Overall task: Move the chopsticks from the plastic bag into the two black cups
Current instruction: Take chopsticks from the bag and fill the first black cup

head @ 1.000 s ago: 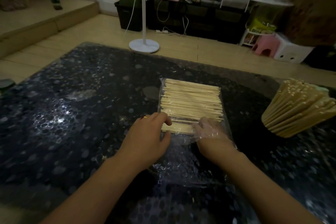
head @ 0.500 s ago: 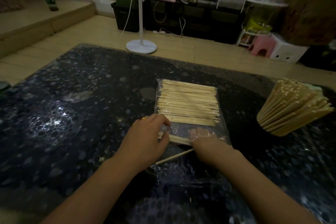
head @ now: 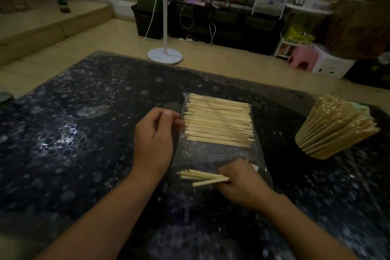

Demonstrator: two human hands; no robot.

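Forearms enter from the near edge of the dark, speckled counter [head: 63, 143], which is covered in shiny film. We note the right hand [head: 242, 181] nearest us, its grip closed around a small bundle of chopsticks [head: 202, 176]; their free ends stick out to the left, lying over the near, open end of the clear plastic bag [head: 211, 154]. One stick in the bundle angles slightly away from the others. The left hand [head: 154, 139] sits a little farther out, at the bag's left edge, thumb and fingertips pinched together against the plastic just beside the stack; we cannot tell whether it grips the film or a stick end. Farther in, the main stack of chopsticks [head: 219, 120] lies flat inside the bag, sticks running left to right, filling its far half. Between that stack and the right hand the bag is flat and holds no sticks. At the right of the counter, well apart from the bag, we record a dense fan of chopsticks [head: 335, 126] standing upright and splaying outward; the container under them is hidden by the sticks. Beyond the counter we see wood flooring, a white fan stand [head: 165, 55], and a pink stool [head: 302, 58].
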